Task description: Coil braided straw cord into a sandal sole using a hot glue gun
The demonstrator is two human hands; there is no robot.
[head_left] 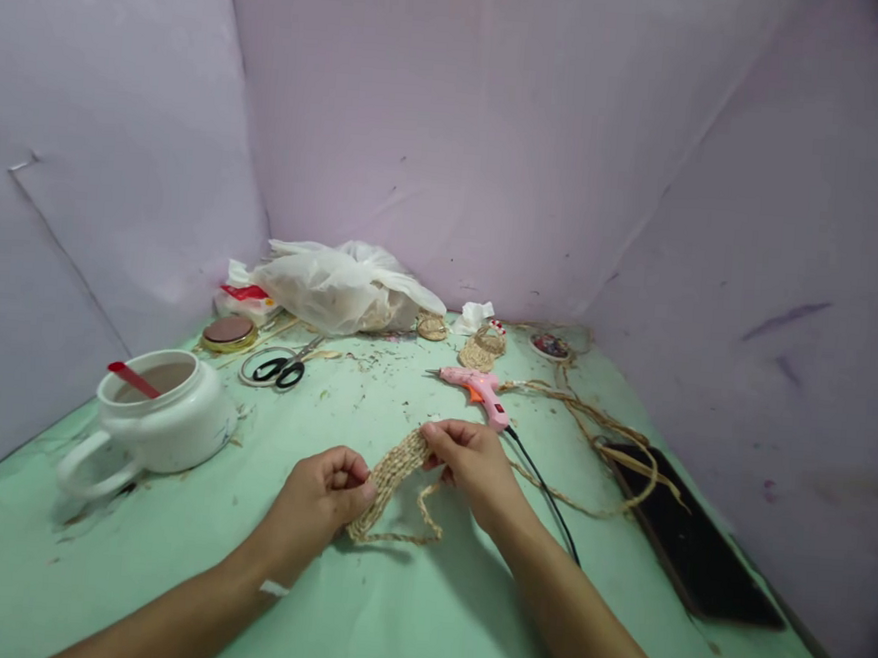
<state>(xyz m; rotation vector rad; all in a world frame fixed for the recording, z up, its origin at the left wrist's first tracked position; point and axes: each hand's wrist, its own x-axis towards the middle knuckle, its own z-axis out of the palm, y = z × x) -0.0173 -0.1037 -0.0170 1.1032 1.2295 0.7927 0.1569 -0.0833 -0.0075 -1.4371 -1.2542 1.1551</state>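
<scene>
— What holds what on the table (389, 616)?

— At the near left stands a white pot (177, 421), glossy, round-bellied, with a looped handle. A red stick (133, 379) leans out of its mouth; the inside looks brownish, but I cannot tell what it is. At the far side lies a crumpled plastic bag (344, 287), milky and translucent, and what fills it cannot be made out. Right of it sit small woven baskets (483, 347), straw-coloured.

— And the hands?

— Both are closed on a braided straw strip (391, 476), near the middle of the table. The left hand (317, 506) is curled, pinching its near end; the right hand (475, 462) pinches the far end between thumb and fingers. The strip is flat, coarse and plaited, and a thin loose tail trails from it onto the table.

— Other materials?

— The table is pale green, smooth and littered with straw bits. A pink glue gun (480, 387) lies just beyond the right hand, and its black cord (548, 492) runs near past the wrist. Black-handled scissors (280, 368) lie at the far left beside a round flat tin (228, 332). Loose straw strands (604, 431) curl at the right, over a dark flat slab (686, 547).
</scene>
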